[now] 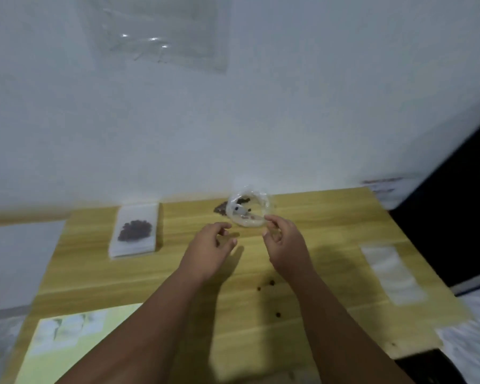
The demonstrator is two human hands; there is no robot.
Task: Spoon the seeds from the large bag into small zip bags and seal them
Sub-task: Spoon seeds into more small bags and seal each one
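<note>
Over yellow wooden table (324,223), could bump and spill floppy clear plastic bag (247,209); left hand (208,246) loose, empty; right hand (284,245) grip unclear.

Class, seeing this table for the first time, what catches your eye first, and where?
Two hands meet mid-table: the left hand hovers with loose fingers, the right hand reaches the rim of the open clear bag of seeds at the far edge. Left of it, a small bag holding dark seeds tops a stack; loose seeds dot the table near the right forearm.
</note>
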